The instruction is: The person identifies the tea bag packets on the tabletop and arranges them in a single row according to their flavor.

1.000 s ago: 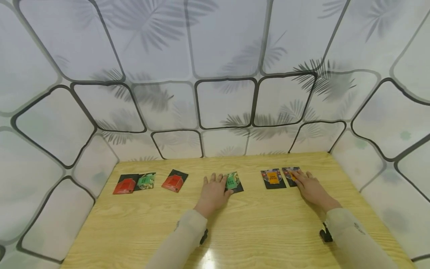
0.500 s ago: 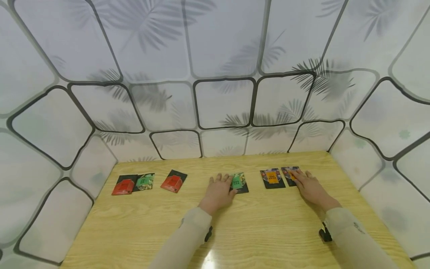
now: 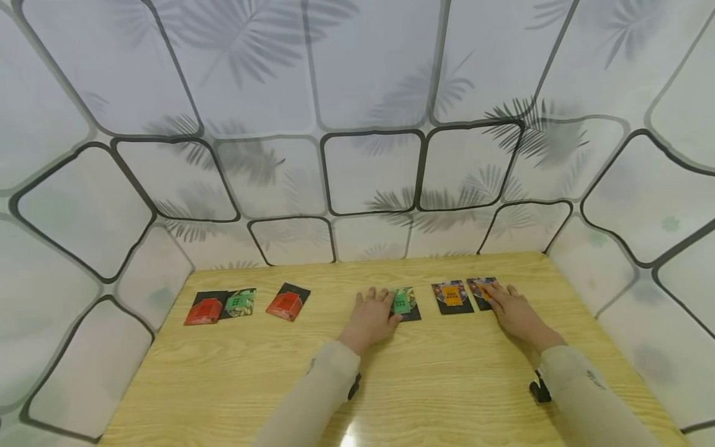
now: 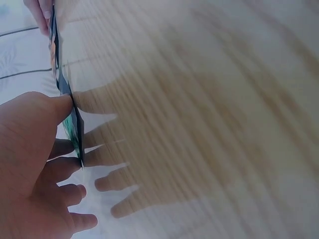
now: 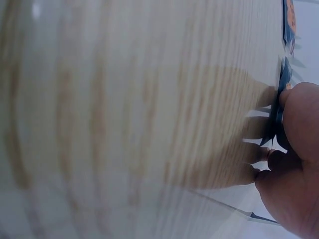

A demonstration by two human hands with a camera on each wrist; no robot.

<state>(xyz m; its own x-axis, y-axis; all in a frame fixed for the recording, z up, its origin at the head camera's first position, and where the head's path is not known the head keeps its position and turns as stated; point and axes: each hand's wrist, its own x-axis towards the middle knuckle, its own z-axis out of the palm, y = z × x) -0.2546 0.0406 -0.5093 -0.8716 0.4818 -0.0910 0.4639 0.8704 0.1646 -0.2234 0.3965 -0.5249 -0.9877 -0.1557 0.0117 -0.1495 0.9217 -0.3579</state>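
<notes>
My left hand [image 3: 371, 318] rests with spread fingers on the left part of a flat black packet with a green label [image 3: 404, 303]. In the left wrist view the thumb and fingertips touch this green-label packet [image 4: 75, 124], which lies flat on the wood. At the right, my right hand [image 3: 516, 315] lies over the lower right part of a dark packet with an orange label [image 3: 477, 288], its fingertips on top. A second orange-label packet [image 3: 452, 297] lies flat between the two hands, touched by neither.
Farther left lie a tilted red and black packet [image 3: 288, 302], another red packet [image 3: 204, 308] and a green-label packet [image 3: 240, 303] that meets it. The light wooden table [image 3: 234, 385] ends at a patterned cloth wall [image 3: 374, 174] at the back and sides.
My left hand has slid right along the table, and the green-label packet has moved with it toward the orange-label packets. The right hand stays in place.
</notes>
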